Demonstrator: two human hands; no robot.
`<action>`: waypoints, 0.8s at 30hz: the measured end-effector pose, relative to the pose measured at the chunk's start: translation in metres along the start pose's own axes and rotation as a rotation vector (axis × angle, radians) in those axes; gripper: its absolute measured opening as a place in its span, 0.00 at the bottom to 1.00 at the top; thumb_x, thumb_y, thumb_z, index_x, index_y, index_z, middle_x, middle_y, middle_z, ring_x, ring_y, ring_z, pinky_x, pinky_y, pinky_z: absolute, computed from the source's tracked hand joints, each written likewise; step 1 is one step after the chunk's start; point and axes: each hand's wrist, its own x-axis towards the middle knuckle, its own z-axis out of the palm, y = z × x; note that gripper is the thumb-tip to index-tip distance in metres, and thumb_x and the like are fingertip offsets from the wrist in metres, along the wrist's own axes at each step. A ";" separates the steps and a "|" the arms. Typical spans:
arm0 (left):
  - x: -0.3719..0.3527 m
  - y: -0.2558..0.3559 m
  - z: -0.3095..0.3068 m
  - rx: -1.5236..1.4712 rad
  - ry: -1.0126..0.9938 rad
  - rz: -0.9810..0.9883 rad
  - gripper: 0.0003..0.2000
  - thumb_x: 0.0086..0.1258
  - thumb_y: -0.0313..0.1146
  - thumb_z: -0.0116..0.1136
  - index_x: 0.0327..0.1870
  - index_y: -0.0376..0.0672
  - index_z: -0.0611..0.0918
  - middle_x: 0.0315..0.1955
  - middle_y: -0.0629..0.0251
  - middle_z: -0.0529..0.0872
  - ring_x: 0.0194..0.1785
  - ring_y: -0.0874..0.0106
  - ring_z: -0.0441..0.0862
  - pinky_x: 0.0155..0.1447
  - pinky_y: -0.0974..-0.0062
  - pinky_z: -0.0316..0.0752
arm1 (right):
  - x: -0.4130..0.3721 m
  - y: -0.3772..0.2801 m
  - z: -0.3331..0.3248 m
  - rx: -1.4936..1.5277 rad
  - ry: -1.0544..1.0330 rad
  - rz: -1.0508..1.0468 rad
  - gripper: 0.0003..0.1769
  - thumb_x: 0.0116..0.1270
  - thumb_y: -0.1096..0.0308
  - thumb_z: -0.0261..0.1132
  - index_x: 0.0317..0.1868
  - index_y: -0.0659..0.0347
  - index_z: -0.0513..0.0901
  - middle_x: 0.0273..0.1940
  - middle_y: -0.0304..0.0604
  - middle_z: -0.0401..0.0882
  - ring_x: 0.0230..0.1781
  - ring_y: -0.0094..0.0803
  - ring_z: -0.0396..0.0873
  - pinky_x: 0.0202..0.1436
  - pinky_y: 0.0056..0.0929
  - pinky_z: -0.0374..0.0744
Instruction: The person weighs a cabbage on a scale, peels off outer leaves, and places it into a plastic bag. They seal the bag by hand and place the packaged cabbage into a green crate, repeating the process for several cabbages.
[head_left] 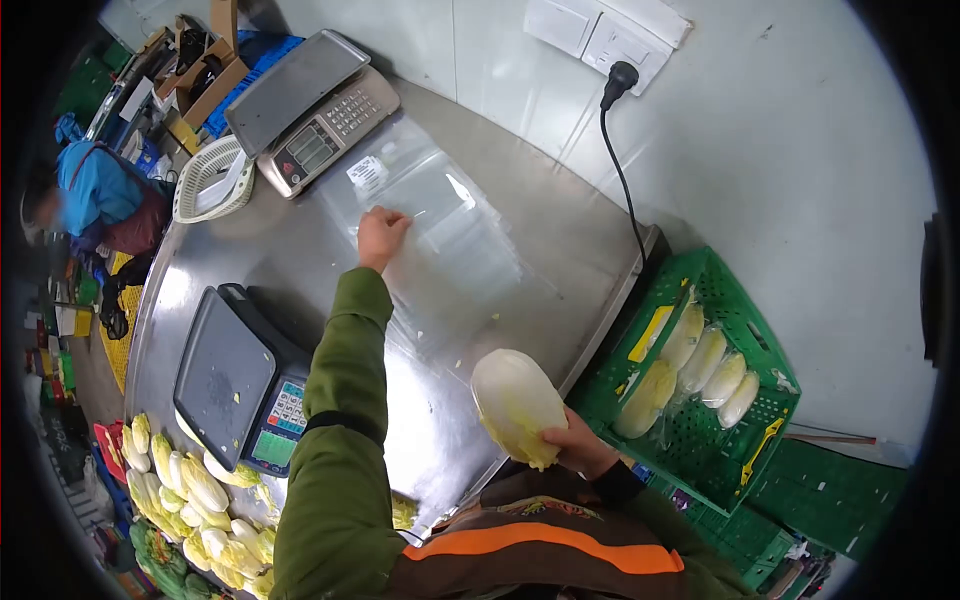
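Note:
My left hand (383,238) reaches out over a stack of transparent plastic bags (450,225) on the metal table. Its fingers are pinched together at the near side of the stack, on the plastic bag there. In my right hand (582,446), close to my body, is a napa cabbage (517,405) with a white base and yellow-green leaf tips. The fingers wrap around its leafy end, and the white base points away from me.
A scale (325,125) and a white basket (214,180) stand at the back. Nearer is a second scale (230,375), beside piled cabbages (190,490). On the right, a green crate (655,300) holds several wrapped cabbages. A black cord (622,170) hangs along the wall. Another person (100,190) is at far left.

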 end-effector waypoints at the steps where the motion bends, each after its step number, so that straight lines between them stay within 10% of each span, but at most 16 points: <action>1: 0.000 -0.001 -0.001 0.015 -0.015 0.010 0.08 0.59 0.34 0.70 0.36 0.42 0.88 0.36 0.58 0.85 0.45 0.57 0.80 0.51 0.62 0.76 | 0.006 -0.005 0.003 -0.046 0.065 -0.009 0.41 0.60 0.67 0.73 0.71 0.63 0.63 0.62 0.47 0.74 0.61 0.36 0.76 0.65 0.34 0.76; 4: -0.011 0.008 -0.013 0.178 -0.019 0.364 0.09 0.60 0.33 0.68 0.39 0.40 0.86 0.37 0.57 0.84 0.44 0.56 0.80 0.52 0.62 0.76 | 0.025 -0.030 0.022 -0.125 0.135 -0.028 0.40 0.61 0.69 0.72 0.72 0.63 0.63 0.62 0.47 0.74 0.61 0.36 0.76 0.65 0.36 0.76; 12: -0.023 0.038 -0.018 -0.004 0.011 0.371 0.05 0.66 0.27 0.62 0.39 0.36 0.83 0.36 0.53 0.83 0.41 0.55 0.81 0.47 0.63 0.77 | 0.050 -0.049 0.032 -0.262 0.180 -0.130 0.40 0.64 0.70 0.71 0.73 0.62 0.60 0.61 0.46 0.74 0.61 0.35 0.76 0.62 0.36 0.78; 24: -0.232 0.161 -0.071 -0.262 -0.278 0.277 0.11 0.72 0.34 0.61 0.33 0.34 0.82 0.25 0.54 0.79 0.27 0.61 0.75 0.33 0.65 0.72 | 0.047 -0.021 0.058 -0.673 0.147 -0.395 0.40 0.62 0.65 0.76 0.70 0.64 0.65 0.56 0.43 0.77 0.57 0.30 0.77 0.58 0.32 0.79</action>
